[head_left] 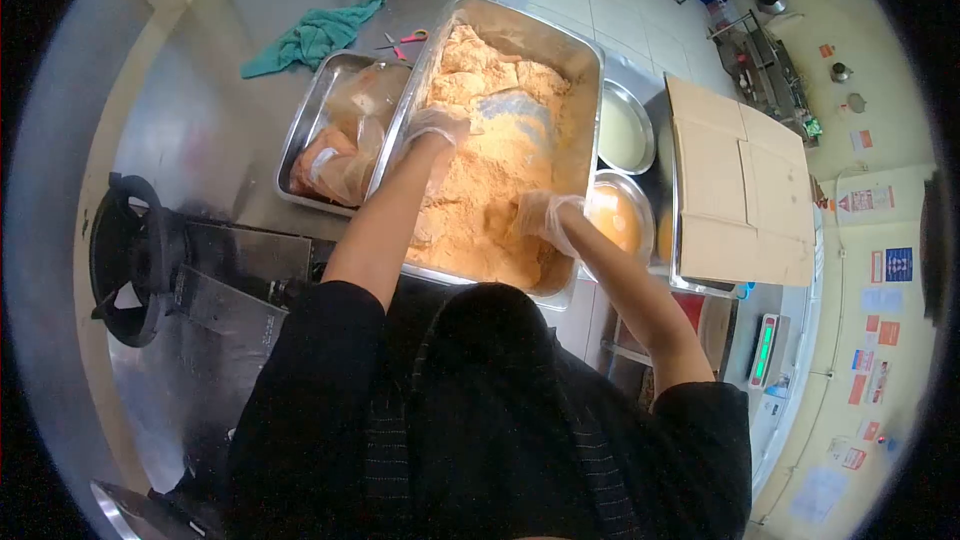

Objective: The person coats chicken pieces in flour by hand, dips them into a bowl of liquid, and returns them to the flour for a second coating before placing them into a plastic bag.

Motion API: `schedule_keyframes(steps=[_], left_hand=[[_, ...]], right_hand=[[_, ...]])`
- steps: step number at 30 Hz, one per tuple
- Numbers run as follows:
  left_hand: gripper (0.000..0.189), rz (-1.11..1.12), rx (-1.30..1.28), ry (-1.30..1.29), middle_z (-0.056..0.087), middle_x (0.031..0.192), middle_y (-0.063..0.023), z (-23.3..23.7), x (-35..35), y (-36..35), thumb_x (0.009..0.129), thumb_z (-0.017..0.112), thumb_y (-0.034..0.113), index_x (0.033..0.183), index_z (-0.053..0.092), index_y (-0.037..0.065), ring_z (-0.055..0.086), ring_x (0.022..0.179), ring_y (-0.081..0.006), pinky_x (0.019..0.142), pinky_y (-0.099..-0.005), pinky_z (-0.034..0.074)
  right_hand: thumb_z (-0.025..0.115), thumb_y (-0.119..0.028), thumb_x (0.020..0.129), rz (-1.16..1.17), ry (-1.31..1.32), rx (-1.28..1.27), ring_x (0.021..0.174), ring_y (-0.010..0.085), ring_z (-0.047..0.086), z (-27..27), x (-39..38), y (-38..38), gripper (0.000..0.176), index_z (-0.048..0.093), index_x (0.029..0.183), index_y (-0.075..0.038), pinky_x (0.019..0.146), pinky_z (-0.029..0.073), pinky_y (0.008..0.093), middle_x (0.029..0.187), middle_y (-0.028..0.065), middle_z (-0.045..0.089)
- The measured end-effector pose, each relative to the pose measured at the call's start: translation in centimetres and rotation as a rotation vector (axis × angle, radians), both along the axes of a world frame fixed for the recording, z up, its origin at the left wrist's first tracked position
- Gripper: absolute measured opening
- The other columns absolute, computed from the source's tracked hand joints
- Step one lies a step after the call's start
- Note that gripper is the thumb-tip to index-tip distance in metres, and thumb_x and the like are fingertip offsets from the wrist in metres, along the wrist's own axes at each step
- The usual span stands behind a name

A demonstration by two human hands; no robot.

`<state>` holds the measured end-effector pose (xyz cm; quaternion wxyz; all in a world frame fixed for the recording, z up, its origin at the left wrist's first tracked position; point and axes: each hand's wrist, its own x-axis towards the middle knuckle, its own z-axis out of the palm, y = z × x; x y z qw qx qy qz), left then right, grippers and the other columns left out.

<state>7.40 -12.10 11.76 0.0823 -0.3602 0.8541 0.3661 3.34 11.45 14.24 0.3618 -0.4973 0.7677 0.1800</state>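
A large steel tray (585, 70) holds orange-yellow breading crumbs (480, 195) and several coated pieces (470, 50) at its far end. My left hand (437, 127), in a clear plastic glove, rests on the crumbs near the tray's left wall, fingers curled loosely. My right hand (547, 220), also gloved, presses into the crumbs at the near right corner. I cannot tell whether either hand grips a piece under the crumbs.
A smaller steel tray (305, 125) with bagged raw pieces sits left of the big one. A teal cloth (315, 37) and scissors (405, 40) lie behind. Two round bowls (625, 130) and a flat cardboard box (740, 180) are on the right; a gas burner (130, 260) on the left.
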Motion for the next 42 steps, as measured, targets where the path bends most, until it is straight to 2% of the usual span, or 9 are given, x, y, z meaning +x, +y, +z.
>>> schedule_keyframes(steps=[4,6,9,13,21,24,32,35,42], left_hand=[[0.07,0.023,-0.237,0.141,0.058,0.122,-0.0231,-8.3,-3.7,-0.4,0.077,0.063,0.039,0.134,0.046,0.003,0.058,0.113,-0.0323,0.095,-0.0388,0.046],[0.075,0.134,-0.203,0.36,0.059,0.12,-0.0225,-7.1,-2.7,1.5,0.077,0.066,0.034,0.139,0.036,0.004,0.059,0.111,-0.0338,0.094,-0.0396,0.047],[0.071,0.167,-0.166,0.264,0.061,0.118,-0.0198,-5.4,-2.3,1.7,0.078,0.066,0.032,0.138,0.036,0.007,0.06,0.108,-0.0347,0.091,-0.0406,0.048],[0.054,0.027,-0.27,0.174,0.063,0.115,-0.0201,-7.3,-3.2,0.2,0.081,0.059,0.035,0.126,0.051,0.007,0.06,0.107,-0.0359,0.09,-0.0435,0.048],[0.045,-0.263,-0.289,0.018,0.061,0.116,-0.0217,3.2,4.3,3.2,0.081,0.052,0.03,0.119,0.057,0.006,0.059,0.11,-0.0347,0.092,-0.0445,0.047],[0.049,-0.543,-0.22,-0.154,0.06,0.118,-0.023,4.4,8.1,5.2,0.08,0.055,0.021,0.125,0.052,0.003,0.057,0.114,-0.0334,0.096,-0.0434,0.046],[0.057,-0.479,0.008,-0.071,0.059,0.12,-0.0238,4.8,9.8,5.1,0.079,0.057,0.028,0.129,0.049,0.002,0.056,0.114,-0.0349,0.096,-0.0395,0.044],[0.056,-0.468,-0.018,0.025,0.06,0.118,-0.0243,2.0,8.9,5.1,0.079,0.059,0.033,0.126,0.05,0.002,0.057,0.112,-0.036,0.094,-0.0404,0.045],[0.047,-0.168,0.004,0.159,0.064,0.103,-0.0228,6.1,8.4,4.3,0.083,0.061,0.042,0.112,0.058,0.005,0.062,0.098,-0.0369,0.085,-0.0423,0.049]], right_hand=[[0.065,-0.021,0.076,-0.051,0.027,0.087,0.086,0.0254,0.066,-1.9,0.1,1.0,0.023,0.07,0.097,-0.012,0.073,0.053,0.0365,0.088,0.0107,0.068],[0.062,-0.026,0.078,0.72,0.235,-0.453,0.073,0.0265,0.066,-9.3,-3.0,4.7,0.017,0.069,0.085,-0.012,0.065,0.053,0.0382,0.073,0.0092,0.067],[0.057,-0.026,0.083,0.03,0.085,-0.146,0.07,0.0273,0.067,3.4,0.2,-0.3,0.017,0.067,0.086,-0.013,0.063,0.053,0.0389,0.075,0.0094,0.067],[0.061,-0.04,0.084,0.126,0.668,-0.403,0.071,0.0242,0.066,6.5,-4.8,-2.3,0.03,0.067,0.091,-0.011,0.06,0.052,0.0341,0.084,0.012,0.068],[0.059,-0.049,0.085,-0.067,0.264,-1.038,0.087,0.026,0.066,0.0,-6.1,-8.3,0.049,0.056,0.115,-0.01,0.078,0.051,0.0367,0.094,0.0164,0.067],[0.059,-0.037,0.086,0.08,0.406,-0.5,0.092,0.0283,0.065,-13.3,-10.3,-13.1,0.04,0.059,0.112,-0.008,0.078,0.052,0.0364,0.101,0.0176,0.066],[0.051,-0.026,0.088,0.416,0.232,-0.547,0.086,0.0296,0.065,-3.8,-14.8,-14.7,0.029,0.063,0.103,-0.004,0.075,0.052,0.0361,0.097,0.0204,0.064],[0.05,-0.032,0.089,0.436,0.453,-0.046,0.083,0.0271,0.063,6.7,-13.4,-12.8,0.034,0.063,0.104,-0.004,0.073,0.052,0.0372,0.093,0.0174,0.064],[0.057,-0.029,0.088,0.201,0.607,-0.504,0.083,0.0249,0.062,8.5,-19.4,-7.9,0.032,0.061,0.11,-0.006,0.075,0.052,0.0371,0.097,0.0144,0.065]])
